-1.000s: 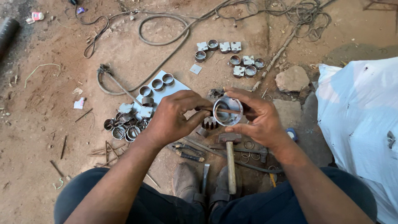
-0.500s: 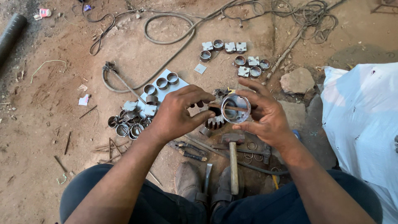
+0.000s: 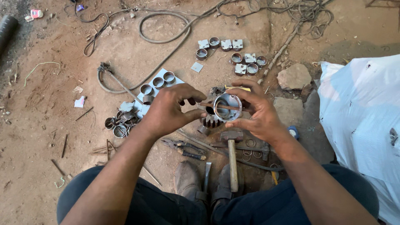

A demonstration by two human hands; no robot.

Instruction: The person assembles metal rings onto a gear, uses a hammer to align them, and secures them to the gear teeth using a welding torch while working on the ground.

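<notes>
**A:** Fingers first: how do they sit?

**B:** The fingers (image 3: 243,92) of the right hand (image 3: 258,114) curl around a short metal ring (image 3: 227,107), thumb below and forefinger over the top, closed on its rim. The left hand (image 3: 168,110) has its fingertips pinched together on the near end of a thin rusty rod (image 3: 218,106), which lies across the ring's opening.

**B:** The ring is a short cut of steel tube, shiny grey, round, with its open mouth turned up toward the camera. The rod crosses it roughly level, from left to right.

**A:** Where is it?

**B:** Held in the air between both hands, above a toothed gear (image 3: 210,121) on the dirt floor and just beyond the head of a hammer (image 3: 231,155). Pliers (image 3: 183,148) lie near the left wrist.

**A:** Anything else about?

**B:** More rings of the same kind stand on a pale sheet (image 3: 143,109) to the left, and another cluster of rings with square plates (image 3: 233,56) lies farther off. A white sack (image 3: 362,121) is at the right.

**A:** What differs from half a second ago?

**B:** Little. Both hands keep the same grip, and the ring has stayed in the same spot between them; its mouth now faces the camera a bit more squarely.
</notes>
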